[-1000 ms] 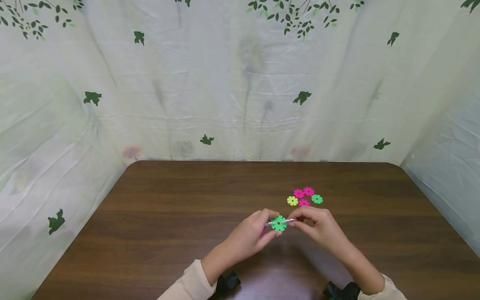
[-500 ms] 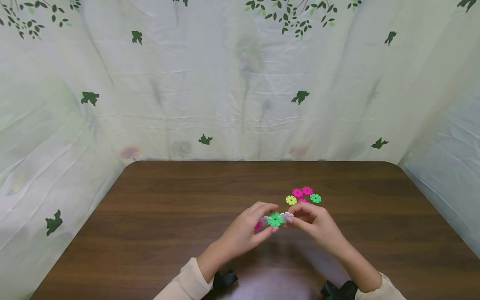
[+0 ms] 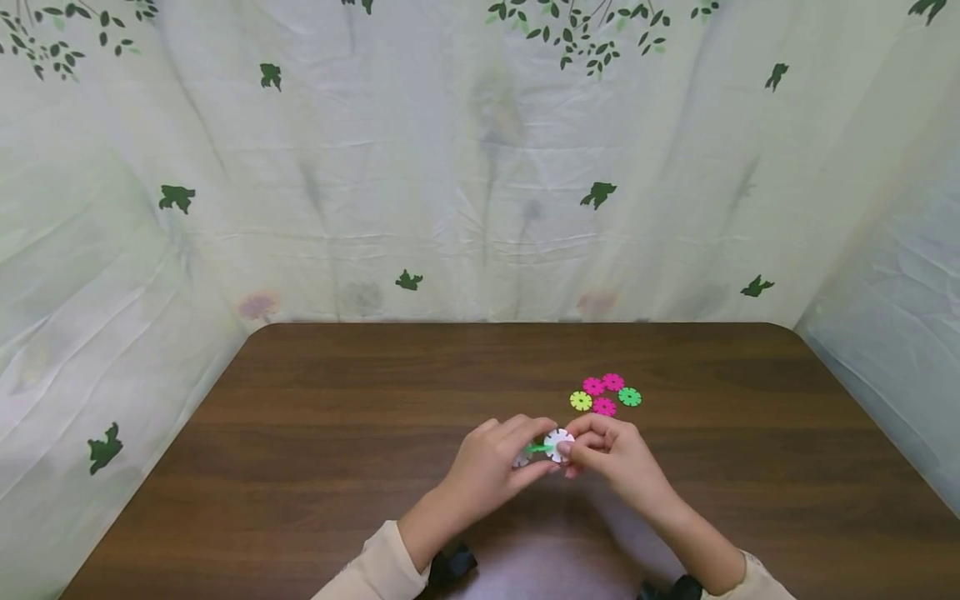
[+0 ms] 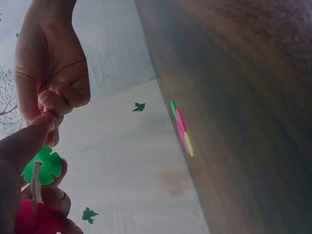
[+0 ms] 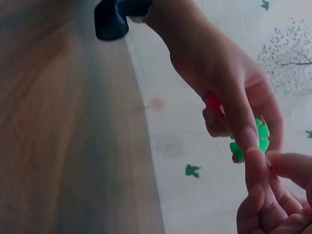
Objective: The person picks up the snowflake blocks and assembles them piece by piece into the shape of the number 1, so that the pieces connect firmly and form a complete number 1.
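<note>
Both hands meet above the table over a short chain of notched plastic discs slotted into one another. In the head view my left hand (image 3: 491, 462) grips the chain between thumb and fingers, partly covering a white disc (image 3: 522, 457). My right hand (image 3: 622, 458) pinches the white disc at the chain's right end (image 3: 558, 445) between thumb and fingertips. Between these two white discs the green one shows edge-on. From the left wrist, the green disc (image 4: 45, 165) appears broad side on, with a pink disc (image 4: 36, 218) further along inside the left hand's grip.
Several loose discs lie on the brown wooden table (image 3: 360, 400) beyond the right hand: yellow (image 3: 581, 401), green (image 3: 630, 397) and pink (image 3: 604, 407). A pale curtain (image 3: 450, 167) with leaf prints hangs behind the table's far edge. Dark straps (image 3: 453, 562) circle the wrists.
The chain has turned: its green disc went from face-on to edge-on, and the end white disc now faces the head camera. My right hand has come left, closer to the left hand.
</note>
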The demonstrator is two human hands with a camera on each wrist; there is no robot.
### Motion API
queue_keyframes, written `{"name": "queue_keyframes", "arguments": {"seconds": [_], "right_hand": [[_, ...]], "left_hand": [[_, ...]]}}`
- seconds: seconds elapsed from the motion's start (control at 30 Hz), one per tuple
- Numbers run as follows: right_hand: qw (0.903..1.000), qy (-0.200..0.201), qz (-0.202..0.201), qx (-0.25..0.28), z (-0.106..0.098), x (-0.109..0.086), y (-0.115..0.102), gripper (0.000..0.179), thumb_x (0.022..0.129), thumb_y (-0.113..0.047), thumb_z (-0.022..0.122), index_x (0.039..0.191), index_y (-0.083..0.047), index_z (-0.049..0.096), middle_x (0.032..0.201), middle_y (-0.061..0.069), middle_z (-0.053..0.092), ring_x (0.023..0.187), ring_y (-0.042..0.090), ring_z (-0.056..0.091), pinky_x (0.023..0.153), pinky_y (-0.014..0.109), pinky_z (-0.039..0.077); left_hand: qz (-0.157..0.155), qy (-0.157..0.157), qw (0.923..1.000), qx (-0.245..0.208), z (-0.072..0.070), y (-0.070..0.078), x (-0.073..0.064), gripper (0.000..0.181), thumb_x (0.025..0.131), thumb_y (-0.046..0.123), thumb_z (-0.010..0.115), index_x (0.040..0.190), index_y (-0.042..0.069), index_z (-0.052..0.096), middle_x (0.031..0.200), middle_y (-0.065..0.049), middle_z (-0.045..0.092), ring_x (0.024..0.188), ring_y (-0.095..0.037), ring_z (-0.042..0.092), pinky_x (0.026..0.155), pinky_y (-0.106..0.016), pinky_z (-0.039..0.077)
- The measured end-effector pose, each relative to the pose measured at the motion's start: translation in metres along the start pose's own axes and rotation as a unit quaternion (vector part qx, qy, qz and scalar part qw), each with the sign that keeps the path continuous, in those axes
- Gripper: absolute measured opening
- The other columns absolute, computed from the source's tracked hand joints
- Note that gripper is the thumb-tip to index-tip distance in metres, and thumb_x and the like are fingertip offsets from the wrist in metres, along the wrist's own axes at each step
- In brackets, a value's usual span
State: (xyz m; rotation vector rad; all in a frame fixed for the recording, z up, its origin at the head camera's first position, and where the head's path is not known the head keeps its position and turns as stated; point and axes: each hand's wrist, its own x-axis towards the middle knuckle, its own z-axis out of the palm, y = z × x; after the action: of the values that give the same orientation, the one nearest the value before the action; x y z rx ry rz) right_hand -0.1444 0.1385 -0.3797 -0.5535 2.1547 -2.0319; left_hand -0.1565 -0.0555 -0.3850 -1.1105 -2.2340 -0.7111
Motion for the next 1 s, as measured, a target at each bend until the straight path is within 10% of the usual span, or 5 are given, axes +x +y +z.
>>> {"name": "queue_keyframes", "arguments": {"seconds": [0.23, 0.37, 0.57, 0.77, 1.0], "right_hand": [[0.9989, -0.011, -0.024, -0.038, -0.009, 0.006, 0.004, 0.021, 0.085, -0.009, 0.062, 0.096, 0.008, 0.058, 0.083, 0.016, 0.064, 0.071, 0.022, 0.062, 0.068, 0.037, 0.051], [0.9906, 0.055, -0.061, -0.110, -0.033, 0.015, 0.011, 0.022, 0.086, -0.010, 0.061, 0.103, 0.003, 0.059, 0.095, 0.018, 0.061, 0.082, 0.021, 0.062, 0.072, 0.034, 0.050], [0.9503, 0.136, -0.029, -0.278, -0.082, 0.023, 0.049, 0.037, 0.085, -0.023, 0.062, 0.116, -0.004, 0.055, 0.108, 0.015, 0.058, 0.093, 0.026, 0.057, 0.074, 0.038, 0.047], [0.9244, 0.073, -0.005, -0.374, -0.104, 0.024, 0.077, 0.054, 0.088, -0.020, 0.059, 0.133, 0.001, 0.038, 0.133, 0.022, 0.039, 0.120, 0.039, 0.036, 0.091, 0.054, 0.032], [0.8770, 0.052, -0.014, -0.477, -0.105, 0.024, 0.084, 0.048, 0.086, -0.012, 0.060, 0.129, 0.004, 0.044, 0.125, 0.024, 0.046, 0.113, 0.043, 0.040, 0.086, 0.062, 0.030]], "left_hand": [[0.007, 0.028, 0.9996, 0.007, 0.002, -0.006, -0.002, 0.033, 0.073, 0.030, 0.074, 0.101, 0.016, 0.066, 0.084, 0.009, 0.064, 0.070, 0.000, 0.055, 0.052, -0.014, 0.032], [0.005, 0.036, 0.9993, -0.001, 0.001, -0.009, -0.002, 0.034, 0.071, 0.031, 0.074, 0.102, 0.016, 0.067, 0.085, 0.010, 0.064, 0.073, 0.001, 0.056, 0.054, -0.015, 0.033], [0.003, 0.040, 0.9992, -0.010, -0.001, -0.010, 0.000, 0.036, 0.071, 0.031, 0.074, 0.103, 0.017, 0.067, 0.087, 0.011, 0.065, 0.074, 0.003, 0.056, 0.055, -0.016, 0.031], [-0.004, 0.036, 0.9992, -0.017, 0.000, -0.010, -0.001, 0.036, 0.071, 0.030, 0.074, 0.103, 0.016, 0.066, 0.087, 0.011, 0.064, 0.072, 0.003, 0.054, 0.056, -0.016, 0.030], [-0.022, 0.034, 0.9989, -0.023, 0.000, -0.009, 0.000, 0.038, 0.070, 0.025, 0.076, 0.102, 0.012, 0.063, 0.094, 0.007, 0.065, 0.074, -0.002, 0.057, 0.058, -0.016, 0.033]]}}
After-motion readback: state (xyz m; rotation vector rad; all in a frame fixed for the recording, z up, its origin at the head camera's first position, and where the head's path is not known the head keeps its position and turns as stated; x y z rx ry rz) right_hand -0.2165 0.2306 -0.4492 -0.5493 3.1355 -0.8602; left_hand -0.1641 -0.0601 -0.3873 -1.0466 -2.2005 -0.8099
